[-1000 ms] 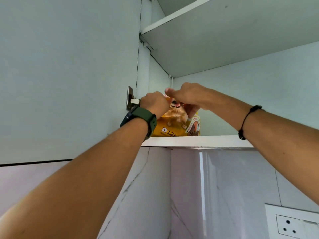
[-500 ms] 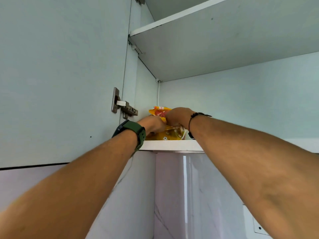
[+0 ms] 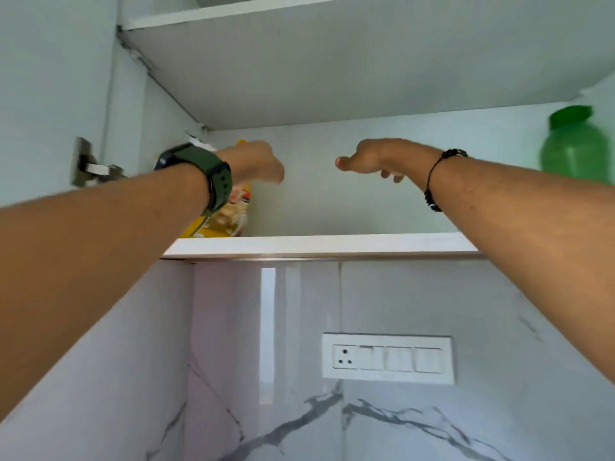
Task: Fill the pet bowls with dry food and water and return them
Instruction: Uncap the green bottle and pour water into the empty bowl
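Note:
A yellow pet food bag (image 3: 229, 216) stands upright at the left end of the lower cabinet shelf (image 3: 319, 245). My left hand (image 3: 254, 164), with a green watch on the wrist, is raised in front of the bag's top. Its back faces me and its fingers curl away, so whether it grips the bag is hidden. My right hand (image 3: 372, 161) hovers to the right of the bag, apart from it, with the thumb out, the fingers loose and nothing in it. No pet bowl is in view.
A green plastic jar (image 3: 577, 144) stands at the right end of the same shelf. The open cabinet door with its hinge (image 3: 93, 168) is on the left. An upper shelf (image 3: 332, 61) hangs overhead. A switch and socket panel (image 3: 387, 357) sits on the marble wall below.
Both hands were together on the bag's top. My right hand has now come off it and moved right. The view has shifted right, so the green jar shows.

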The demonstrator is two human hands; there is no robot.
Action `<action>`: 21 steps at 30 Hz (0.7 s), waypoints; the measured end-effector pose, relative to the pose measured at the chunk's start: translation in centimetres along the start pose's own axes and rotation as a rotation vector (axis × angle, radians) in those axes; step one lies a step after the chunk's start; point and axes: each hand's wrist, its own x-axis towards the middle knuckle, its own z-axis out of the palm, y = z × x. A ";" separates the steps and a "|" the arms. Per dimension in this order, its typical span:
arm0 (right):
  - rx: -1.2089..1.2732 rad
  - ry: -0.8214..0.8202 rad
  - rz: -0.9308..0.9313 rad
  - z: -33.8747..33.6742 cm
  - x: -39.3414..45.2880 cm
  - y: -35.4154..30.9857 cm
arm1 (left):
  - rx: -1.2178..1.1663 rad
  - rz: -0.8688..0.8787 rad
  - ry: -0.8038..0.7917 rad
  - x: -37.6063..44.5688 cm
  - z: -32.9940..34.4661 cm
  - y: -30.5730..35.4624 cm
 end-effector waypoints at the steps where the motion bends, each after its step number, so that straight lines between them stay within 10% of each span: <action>1: -0.005 0.005 0.028 -0.5 -0.4 1.8 | -0.003 0.021 -0.011 -0.3 0.3 1.6; 21: 0.143 0.133 0.457 -6.5 -7.3 34.8 | -0.513 0.262 -0.416 -2.6 12.3 34.3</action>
